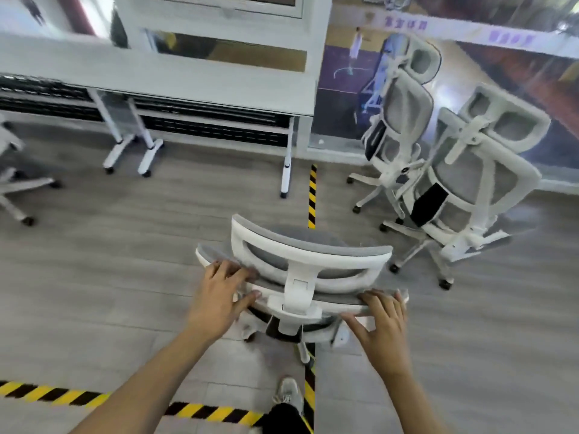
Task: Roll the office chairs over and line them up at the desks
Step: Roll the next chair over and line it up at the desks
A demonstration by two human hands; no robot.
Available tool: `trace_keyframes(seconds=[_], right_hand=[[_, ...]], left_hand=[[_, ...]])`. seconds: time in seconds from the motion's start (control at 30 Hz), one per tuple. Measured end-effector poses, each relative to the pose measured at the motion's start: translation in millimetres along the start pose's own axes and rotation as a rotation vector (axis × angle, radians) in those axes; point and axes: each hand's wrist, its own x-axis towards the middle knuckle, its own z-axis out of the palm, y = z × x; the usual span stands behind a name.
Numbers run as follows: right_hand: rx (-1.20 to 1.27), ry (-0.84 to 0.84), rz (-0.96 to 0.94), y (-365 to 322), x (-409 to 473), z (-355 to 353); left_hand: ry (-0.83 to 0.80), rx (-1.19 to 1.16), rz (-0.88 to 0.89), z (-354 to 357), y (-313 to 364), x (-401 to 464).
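Note:
A white and grey mesh office chair (308,261) stands right in front of me, seen from behind and above, facing the white desk (175,79). My left hand (219,296) grips the left end of its backrest top. My right hand (382,324) holds the right end. Two more matching chairs (404,120) (473,180) stand close together at the right, by the glass wall. Part of another chair (18,183) shows at the left edge, under the desk line.
The desk's white legs with castors (131,151) (286,173) stand on grey wood-look floor. Yellow-and-black hazard tape (312,195) runs toward the desk and along the floor near my shoe (289,393). Open floor lies between my chair and the desk.

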Motion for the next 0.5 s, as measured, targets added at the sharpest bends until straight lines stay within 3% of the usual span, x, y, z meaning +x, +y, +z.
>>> trace_keyframes(seconds=[0.17,0.5], right_hand=[[0.152,-0.124,-0.134,-67.1,80.3,66.9],[0.325,-0.267,-0.303,-168.3,266.0,215.9]], left_hand=[[0.151,0.021,-0.151,-49.1,-76.2,5.3],[0.249,0.105,-0.439,-116.3,-217.7,85.1]])
